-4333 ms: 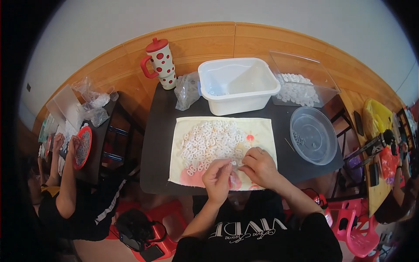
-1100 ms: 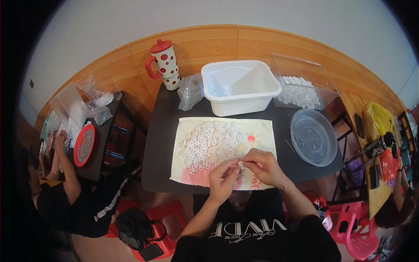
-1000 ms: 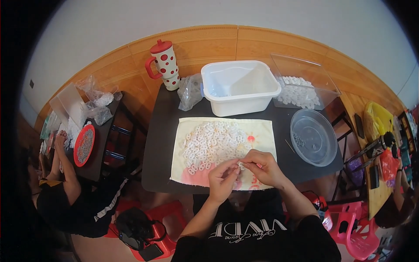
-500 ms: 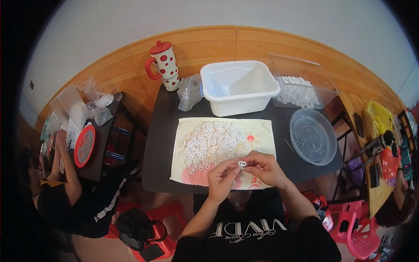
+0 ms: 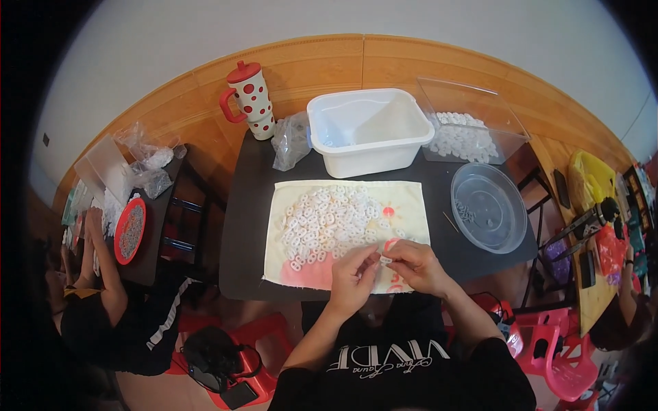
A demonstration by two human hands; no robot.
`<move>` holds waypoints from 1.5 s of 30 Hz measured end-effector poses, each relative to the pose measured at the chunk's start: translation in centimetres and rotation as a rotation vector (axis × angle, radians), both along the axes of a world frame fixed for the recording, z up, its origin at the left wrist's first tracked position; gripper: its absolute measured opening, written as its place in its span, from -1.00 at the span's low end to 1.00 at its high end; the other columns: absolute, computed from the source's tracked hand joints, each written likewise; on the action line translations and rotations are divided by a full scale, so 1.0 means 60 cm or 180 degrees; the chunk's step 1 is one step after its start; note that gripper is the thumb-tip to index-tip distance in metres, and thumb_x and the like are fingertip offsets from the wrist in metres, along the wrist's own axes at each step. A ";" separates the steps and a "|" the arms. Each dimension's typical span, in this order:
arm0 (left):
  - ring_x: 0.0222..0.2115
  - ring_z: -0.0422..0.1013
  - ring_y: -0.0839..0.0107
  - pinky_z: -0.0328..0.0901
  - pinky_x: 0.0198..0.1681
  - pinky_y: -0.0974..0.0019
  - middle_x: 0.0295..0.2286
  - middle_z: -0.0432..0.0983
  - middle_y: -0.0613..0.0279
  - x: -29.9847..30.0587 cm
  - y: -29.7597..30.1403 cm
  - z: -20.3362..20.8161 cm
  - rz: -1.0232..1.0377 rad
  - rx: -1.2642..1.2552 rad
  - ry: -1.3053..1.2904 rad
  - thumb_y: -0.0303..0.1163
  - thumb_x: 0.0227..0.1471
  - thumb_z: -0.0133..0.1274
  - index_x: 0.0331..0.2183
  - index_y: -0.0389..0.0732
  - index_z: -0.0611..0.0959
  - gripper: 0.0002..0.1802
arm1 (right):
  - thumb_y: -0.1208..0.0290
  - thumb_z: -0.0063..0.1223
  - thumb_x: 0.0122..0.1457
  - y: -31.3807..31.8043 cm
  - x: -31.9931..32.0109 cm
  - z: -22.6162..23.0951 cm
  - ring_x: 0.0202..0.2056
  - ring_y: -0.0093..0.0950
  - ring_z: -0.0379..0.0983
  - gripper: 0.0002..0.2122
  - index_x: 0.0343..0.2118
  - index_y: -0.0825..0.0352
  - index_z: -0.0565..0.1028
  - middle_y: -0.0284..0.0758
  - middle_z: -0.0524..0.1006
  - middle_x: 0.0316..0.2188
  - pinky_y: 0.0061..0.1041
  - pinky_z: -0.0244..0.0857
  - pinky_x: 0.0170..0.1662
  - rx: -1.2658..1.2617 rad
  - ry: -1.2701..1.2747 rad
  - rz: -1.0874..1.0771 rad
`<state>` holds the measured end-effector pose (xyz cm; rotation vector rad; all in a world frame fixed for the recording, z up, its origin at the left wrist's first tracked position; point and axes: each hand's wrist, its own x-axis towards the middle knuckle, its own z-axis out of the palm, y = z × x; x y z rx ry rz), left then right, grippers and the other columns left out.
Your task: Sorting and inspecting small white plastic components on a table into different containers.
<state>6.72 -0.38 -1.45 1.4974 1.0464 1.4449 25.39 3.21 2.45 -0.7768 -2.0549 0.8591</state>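
Note:
A small white two-holed plastic piece (image 5: pixel 385 260) is between my fingertips above the near right part of a cream towel. My left hand (image 5: pixel 351 277) pinches at its left side, fingers curled. From the other side, my right hand (image 5: pixel 417 267) grips the piece between thumb and fingers. Part of it is hidden by the fingertips, and whether something smaller is held with it I cannot tell. Just beyond my hands, a heap of similar white two-holed pieces (image 5: pixel 325 222) is spread over the towel (image 5: pixel 277 264).
A white tub (image 5: pixel 373 163) stands behind the towel, beside a clear box (image 5: pixel 504 133) of white pieces. To the right is a round clear tray (image 5: pixel 497 212) with small grey parts. A spotted tumbler (image 5: pixel 253 103) stands back left. Other people sit at tables on both sides.
The white piece has turned between my fingers, so its two holes no longer face up plainly. My hands have shifted slightly right. The whole view has moved a little.

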 end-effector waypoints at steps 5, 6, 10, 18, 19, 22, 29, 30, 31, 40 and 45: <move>-0.50 0.40 0.62 0.30 -0.49 0.55 -0.36 0.50 0.26 -0.004 0.002 0.002 -0.0318 0.0087 0.0062 -0.74 0.04 0.05 -0.05 -0.34 0.59 -0.62 | 0.72 0.10 0.08 -0.007 0.000 -0.006 -0.36 -0.34 0.51 -0.78 -0.18 0.40 0.54 -0.19 0.53 -0.37 -0.48 0.36 -0.32 -0.0300 0.0432 0.0028; -0.51 0.39 0.63 0.29 -0.50 0.54 -0.37 0.49 0.27 -0.004 0.000 0.002 -0.0354 -0.0054 -0.0084 -0.74 0.05 0.04 -0.05 -0.34 0.59 -0.61 | 0.72 0.10 0.08 -0.007 0.001 -0.006 -0.36 -0.34 0.51 -0.78 -0.18 0.40 0.54 -0.19 0.53 -0.37 -0.48 0.36 -0.32 -0.0297 0.0439 0.0025; -0.52 0.37 0.65 0.27 -0.52 0.54 -0.38 0.48 0.32 -0.007 -0.002 -0.001 -0.0458 -0.0210 -0.0275 -0.75 0.05 0.03 -0.04 -0.34 0.59 -0.61 | 0.74 0.10 0.09 0.000 0.003 -0.005 -0.34 -0.41 0.52 -0.78 -0.18 0.42 0.55 -0.20 0.56 -0.33 -0.53 0.36 -0.29 -0.0488 0.0458 0.0169; -0.52 0.36 0.65 0.26 -0.50 0.54 -0.39 0.49 0.32 -0.006 -0.002 0.000 -0.0423 -0.0182 -0.0283 -0.75 0.03 0.06 -0.05 -0.34 0.60 -0.60 | 0.76 0.09 0.10 0.002 0.000 -0.011 -0.29 -0.46 0.53 -0.79 -0.20 0.43 0.56 -0.21 0.58 -0.28 -0.56 0.37 -0.25 -0.0362 0.0533 0.0141; -0.52 0.36 0.65 0.26 -0.50 0.54 -0.39 0.50 0.31 -0.005 -0.002 0.000 -0.0426 -0.0173 -0.0267 -0.75 0.03 0.06 -0.05 -0.34 0.60 -0.60 | 0.74 0.09 0.11 0.000 -0.002 -0.006 -0.32 -0.43 0.51 -0.82 -0.23 0.43 0.54 -0.22 0.55 -0.34 -0.55 0.35 -0.27 -0.0369 0.0574 0.0123; -0.51 0.36 0.65 0.26 -0.49 0.54 -0.39 0.50 0.31 -0.006 -0.002 0.000 -0.0404 -0.0198 -0.0238 -0.75 0.02 0.06 -0.05 -0.35 0.59 -0.60 | 0.72 0.08 0.11 0.001 -0.004 0.001 -0.36 -0.42 0.50 -0.86 -0.27 0.42 0.52 -0.23 0.52 -0.40 -0.54 0.33 -0.30 -0.0320 0.0514 0.0101; -0.49 0.40 0.60 0.29 -0.47 0.50 -0.39 0.50 0.27 -0.001 -0.002 -0.006 -0.0313 -0.0239 -0.0179 -0.75 0.00 0.07 -0.08 -0.34 0.61 -0.62 | 0.72 0.08 0.11 -0.001 0.000 -0.007 -0.39 -0.38 0.49 -0.90 -0.32 0.42 0.50 -0.22 0.51 -0.42 -0.51 0.33 -0.31 -0.0447 0.0330 0.0061; -0.47 0.42 0.53 0.31 -0.45 0.47 -0.40 0.50 0.23 0.001 0.000 -0.003 -0.0134 0.0072 0.0227 -0.75 -0.03 0.08 -0.11 -0.34 0.61 -0.62 | 0.72 0.08 0.11 0.000 0.000 -0.010 -0.39 -0.38 0.49 -0.90 -0.32 0.42 0.50 -0.22 0.51 -0.42 -0.51 0.33 -0.31 -0.0450 0.0327 0.0057; -0.45 0.45 0.46 0.33 -0.43 0.43 -0.41 0.50 0.18 0.003 0.002 0.000 0.0046 0.0382 0.0632 -0.75 -0.06 0.08 -0.13 -0.34 0.61 -0.62 | 0.72 0.09 0.09 0.001 0.001 -0.015 -0.37 -0.34 0.49 -0.89 -0.33 0.42 0.51 -0.21 0.51 -0.41 -0.49 0.34 -0.31 -0.0353 0.0270 0.0049; -0.40 0.48 0.17 0.38 -0.35 0.30 -0.39 0.48 0.03 0.007 0.000 0.017 0.0316 0.0513 0.1378 -0.76 -0.14 0.07 -0.23 -0.34 0.62 -0.67 | 0.76 0.13 -0.01 0.005 -0.002 -0.022 -0.35 -0.27 0.52 -0.86 -0.35 0.46 0.55 -0.20 0.54 -0.39 -0.45 0.39 -0.31 0.0216 -0.0112 -0.0015; -0.38 0.47 0.14 0.38 -0.33 0.24 -0.38 0.48 0.03 0.001 -0.002 0.028 0.0224 0.0594 0.1434 -0.73 -0.13 0.09 -0.23 -0.35 0.61 -0.69 | 0.75 0.13 -0.03 0.004 0.003 -0.028 -0.36 -0.24 0.51 -0.85 -0.36 0.45 0.55 -0.19 0.53 -0.38 -0.41 0.39 -0.32 0.0504 -0.0192 0.0041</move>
